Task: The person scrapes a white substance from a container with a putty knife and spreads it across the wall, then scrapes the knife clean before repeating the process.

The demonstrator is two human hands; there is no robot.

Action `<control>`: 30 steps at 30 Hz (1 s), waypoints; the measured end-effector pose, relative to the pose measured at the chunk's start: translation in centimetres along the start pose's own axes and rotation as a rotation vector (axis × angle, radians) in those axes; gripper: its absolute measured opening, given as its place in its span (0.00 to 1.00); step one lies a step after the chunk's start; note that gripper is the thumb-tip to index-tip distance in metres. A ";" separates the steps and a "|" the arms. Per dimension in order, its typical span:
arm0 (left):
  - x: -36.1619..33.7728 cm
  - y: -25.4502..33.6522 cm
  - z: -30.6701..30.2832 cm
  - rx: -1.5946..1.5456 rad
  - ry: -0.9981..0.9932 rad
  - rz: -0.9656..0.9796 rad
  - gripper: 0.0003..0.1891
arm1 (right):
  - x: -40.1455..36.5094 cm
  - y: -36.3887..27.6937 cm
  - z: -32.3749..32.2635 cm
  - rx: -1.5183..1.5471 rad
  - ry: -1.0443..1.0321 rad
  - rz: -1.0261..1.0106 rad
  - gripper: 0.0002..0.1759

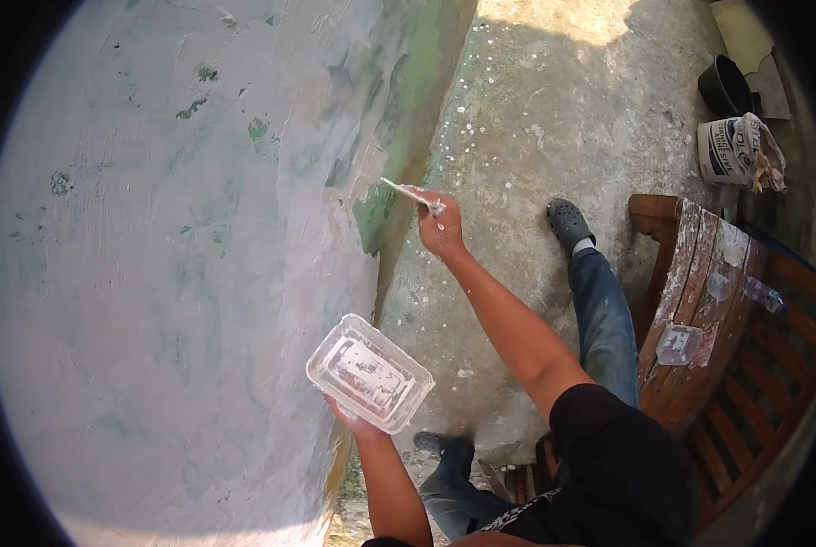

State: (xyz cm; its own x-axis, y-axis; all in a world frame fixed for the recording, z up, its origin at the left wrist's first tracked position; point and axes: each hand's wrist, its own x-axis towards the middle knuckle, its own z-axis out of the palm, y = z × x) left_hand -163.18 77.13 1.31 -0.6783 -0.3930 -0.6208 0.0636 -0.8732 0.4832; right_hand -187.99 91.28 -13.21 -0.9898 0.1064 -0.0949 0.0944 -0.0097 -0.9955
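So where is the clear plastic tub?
Head view, lower centre: the clear plastic tub is held in the left hand beside the plastered wall, below the putty knife in the right hand.

Blue printed lettering on the side of the white bucket (pixel 723 150), on the floor beyond the far end of the desk (pixel 691 273). Partly covered by a rag (pixel 765 155), too small and curved to read. Nothing else legible.
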 end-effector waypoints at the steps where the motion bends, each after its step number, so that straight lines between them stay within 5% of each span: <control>1: 0.1 -0.1 0.0 0.012 0.021 0.012 0.31 | 2.5 -0.4 0.1 0.060 0.090 0.106 0.20; 5: 0.2 -0.2 -0.8 0.025 0.007 -0.024 0.31 | 9.6 -0.6 1.7 -0.044 0.126 0.141 0.19; 12: 0.1 -0.1 -1.4 -0.012 -0.025 -0.058 0.30 | 3.2 -0.1 4.5 -0.138 0.126 -0.259 0.20; 16: 0.1 -0.3 -0.8 0.003 -0.025 -0.057 0.31 | -0.7 -0.8 4.1 -0.101 0.044 -0.296 0.20; 22: 0.3 -0.1 -0.2 0.008 -0.053 -0.043 0.33 | -4.9 -0.4 3.1 -0.067 -0.494 -0.365 0.20; 24: -0.1 0.6 -0.8 -0.018 -0.120 -0.036 0.32 | -5.0 0.0 3.4 0.197 -0.304 0.120 0.14; 25: -0.4 1.1 -1.0 -0.017 -0.120 -0.033 0.32 | -5.0 -0.1 3.4 0.200 -0.305 0.119 0.14; 27: -1.5 2.1 -1.3 -0.004 -0.128 -0.048 0.32 | -4.7 -2.2 2.9 0.134 0.113 0.322 0.13; 30: -2.2 3.2 -3.6 -0.066 -0.202 -0.031 0.32 | -4.5 -3.2 5.1 0.154 0.147 0.309 0.17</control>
State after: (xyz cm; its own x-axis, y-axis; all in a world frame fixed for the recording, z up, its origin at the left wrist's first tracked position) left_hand -158.80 74.16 2.03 -0.8132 -0.3058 -0.4952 0.0836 -0.9034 0.4205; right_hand -184.42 85.76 -9.65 -0.8903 0.2165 -0.4007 0.3578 -0.2119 -0.9094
